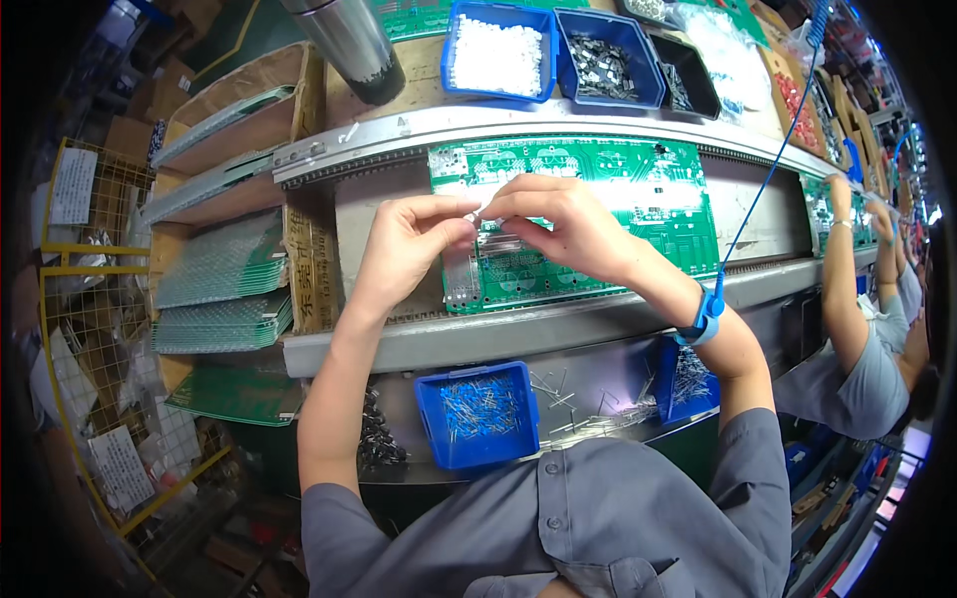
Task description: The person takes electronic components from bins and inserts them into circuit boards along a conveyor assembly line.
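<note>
Both hands meet over the middle of the green circuit board [598, 189] that lies on the conveyor rails of the desk [399, 344]. The left hand [404, 249] has its grip nearly closed: thumb and forefinger are pinched together at their tips, and between them sits a small pale component [477, 213], too small to make out in kind. The right hand [558, 224] comes in from the other side with its fingers curled down, the fingertips drawn tight against the same small part, so the two grips touch one another just above the board's left half. Whether the part rests on the board or is held clear of it I cannot tell. Around the right wrist sits a blue wrist strap [706, 317], and its blue coiled cord [773, 164] runs up across the board toward the far right corner.

Along the near edge of the desk, just beneath the forearms, stands a blue bin of small blue parts [478, 411], with loose wire leads [578, 409] scattered beside it and a second blue bin [683, 384] partly hidden by the right arm. Along the far edge stand a blue bin of white parts [498, 50] and a blue bin of dark metal parts [606, 60]. At the left end, stacks of green boards [224, 289] lie in cardboard trays. At the right end, another person's hand [839, 194] reaches onto the line.
</note>
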`<move>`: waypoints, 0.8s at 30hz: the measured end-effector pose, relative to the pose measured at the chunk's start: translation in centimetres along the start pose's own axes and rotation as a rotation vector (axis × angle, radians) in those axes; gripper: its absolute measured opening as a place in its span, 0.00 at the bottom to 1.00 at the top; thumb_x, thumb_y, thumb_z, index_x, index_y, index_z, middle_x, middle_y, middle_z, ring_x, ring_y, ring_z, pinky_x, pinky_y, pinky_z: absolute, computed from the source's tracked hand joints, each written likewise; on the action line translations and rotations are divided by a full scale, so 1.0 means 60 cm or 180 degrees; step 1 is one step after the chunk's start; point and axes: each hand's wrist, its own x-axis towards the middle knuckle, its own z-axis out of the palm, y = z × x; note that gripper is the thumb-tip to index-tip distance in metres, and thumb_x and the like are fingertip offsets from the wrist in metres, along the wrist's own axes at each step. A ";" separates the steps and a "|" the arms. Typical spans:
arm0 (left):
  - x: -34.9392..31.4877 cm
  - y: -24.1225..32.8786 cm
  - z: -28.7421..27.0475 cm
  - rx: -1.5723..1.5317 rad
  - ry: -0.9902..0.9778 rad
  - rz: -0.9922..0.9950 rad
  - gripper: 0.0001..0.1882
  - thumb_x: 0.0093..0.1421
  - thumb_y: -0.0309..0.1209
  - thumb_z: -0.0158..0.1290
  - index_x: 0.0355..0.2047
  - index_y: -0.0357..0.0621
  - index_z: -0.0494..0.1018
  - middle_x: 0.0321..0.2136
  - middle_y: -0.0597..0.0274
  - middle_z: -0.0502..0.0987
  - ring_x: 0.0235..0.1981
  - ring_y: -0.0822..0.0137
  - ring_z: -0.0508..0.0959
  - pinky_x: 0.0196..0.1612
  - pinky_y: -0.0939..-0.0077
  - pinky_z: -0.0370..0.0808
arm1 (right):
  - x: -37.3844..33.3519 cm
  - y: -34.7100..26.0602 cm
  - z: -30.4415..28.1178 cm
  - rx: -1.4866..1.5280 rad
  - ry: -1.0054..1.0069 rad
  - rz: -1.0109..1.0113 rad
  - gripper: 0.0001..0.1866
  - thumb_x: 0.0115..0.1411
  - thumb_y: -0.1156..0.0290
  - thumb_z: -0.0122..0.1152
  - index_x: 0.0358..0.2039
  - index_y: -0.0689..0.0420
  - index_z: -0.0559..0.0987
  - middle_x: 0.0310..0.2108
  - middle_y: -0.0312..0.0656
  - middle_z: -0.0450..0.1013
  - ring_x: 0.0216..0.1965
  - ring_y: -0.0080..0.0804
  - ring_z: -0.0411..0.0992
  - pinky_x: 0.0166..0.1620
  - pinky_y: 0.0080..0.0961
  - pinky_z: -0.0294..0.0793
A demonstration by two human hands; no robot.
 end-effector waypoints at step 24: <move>0.003 -0.015 -0.006 0.1882 0.0215 0.0263 0.05 0.53 0.19 0.53 0.32 0.33 0.74 0.28 0.63 0.77 0.27 0.77 0.76 0.30 0.85 0.74 | -0.030 0.015 0.021 -0.0331 0.0239 0.0687 0.09 0.50 0.81 0.57 0.35 0.62 0.77 0.29 0.46 0.72 0.29 0.40 0.73 0.34 0.31 0.73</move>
